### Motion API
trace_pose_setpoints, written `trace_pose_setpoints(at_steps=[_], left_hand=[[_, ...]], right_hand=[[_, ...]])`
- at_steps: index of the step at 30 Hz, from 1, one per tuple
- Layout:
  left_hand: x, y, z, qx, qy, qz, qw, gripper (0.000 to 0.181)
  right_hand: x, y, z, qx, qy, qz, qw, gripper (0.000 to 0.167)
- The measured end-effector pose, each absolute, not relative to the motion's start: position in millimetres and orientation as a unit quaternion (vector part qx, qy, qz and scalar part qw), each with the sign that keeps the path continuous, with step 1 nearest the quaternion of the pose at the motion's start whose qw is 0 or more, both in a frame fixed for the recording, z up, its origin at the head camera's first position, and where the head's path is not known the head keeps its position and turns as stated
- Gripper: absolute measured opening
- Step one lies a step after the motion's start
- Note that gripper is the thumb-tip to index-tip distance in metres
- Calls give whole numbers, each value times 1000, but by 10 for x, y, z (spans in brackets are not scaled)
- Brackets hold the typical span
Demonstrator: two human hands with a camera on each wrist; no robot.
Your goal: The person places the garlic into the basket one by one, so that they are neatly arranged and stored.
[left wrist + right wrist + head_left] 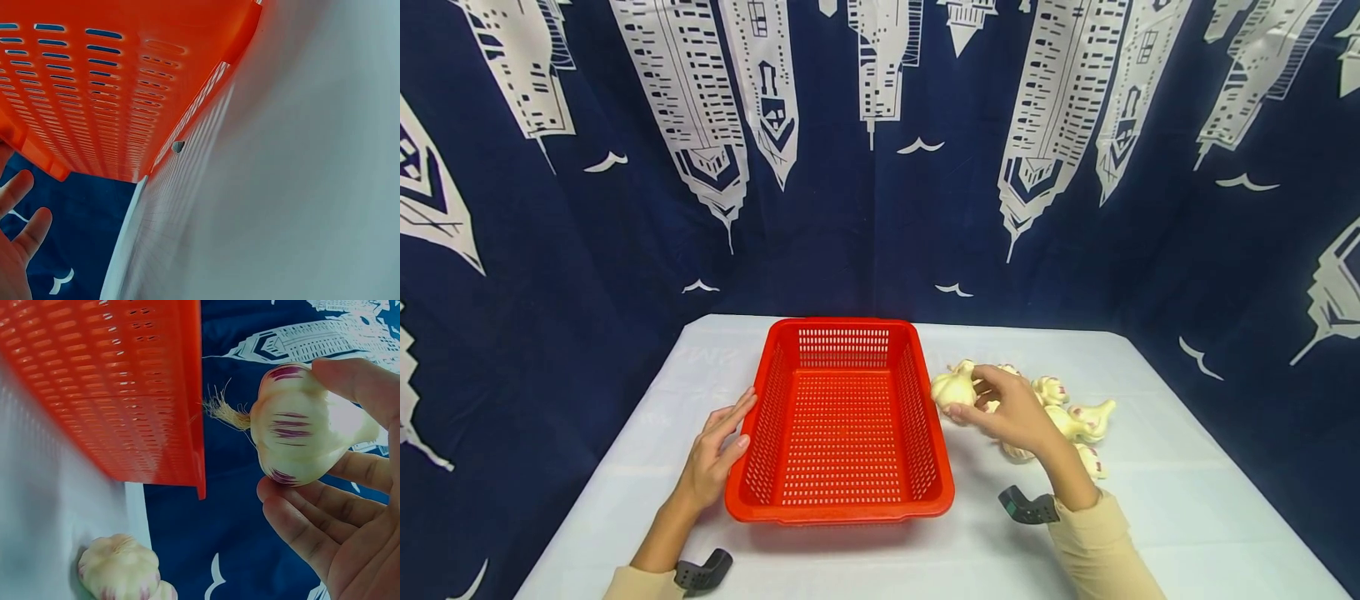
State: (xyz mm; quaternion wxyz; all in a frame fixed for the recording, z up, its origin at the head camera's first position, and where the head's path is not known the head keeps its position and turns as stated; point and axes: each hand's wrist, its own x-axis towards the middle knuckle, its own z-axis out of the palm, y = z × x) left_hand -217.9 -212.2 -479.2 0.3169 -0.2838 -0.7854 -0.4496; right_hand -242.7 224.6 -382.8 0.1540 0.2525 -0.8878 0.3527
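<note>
A red slotted basket [842,433] stands on the table, nothing inside it. Against its left rim rests my left hand [709,462], fingers extended; the left wrist view shows that hand [19,244] beside the basket wall [125,81]. My right hand [1018,412] pinches a garlic bulb [953,389] just outside the basket's right rim. In the right wrist view, thumb and fingers of the hand [356,519] hold the bulb [300,425], its roots pointing toward the basket [125,394]. Behind and under the right hand lie several more bulbs [1093,419].
The white table [1172,500] extends around the basket, with a dark blue curtain [872,233] printed with white buildings behind and beside it. Another garlic bulb [119,565] sits on the table in the right wrist view. Each wrist wears a black device [1028,506].
</note>
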Motion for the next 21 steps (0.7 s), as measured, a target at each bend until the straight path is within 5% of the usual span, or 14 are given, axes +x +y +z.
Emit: trace_pose_setpoints(at_steps=[21], left_hand=[[-2168, -2129, -4772, -283, -789, -447, 311, 54]], right_hand=[[-2569, 2097, -3711, 248, -883, 374, 137, 45]])
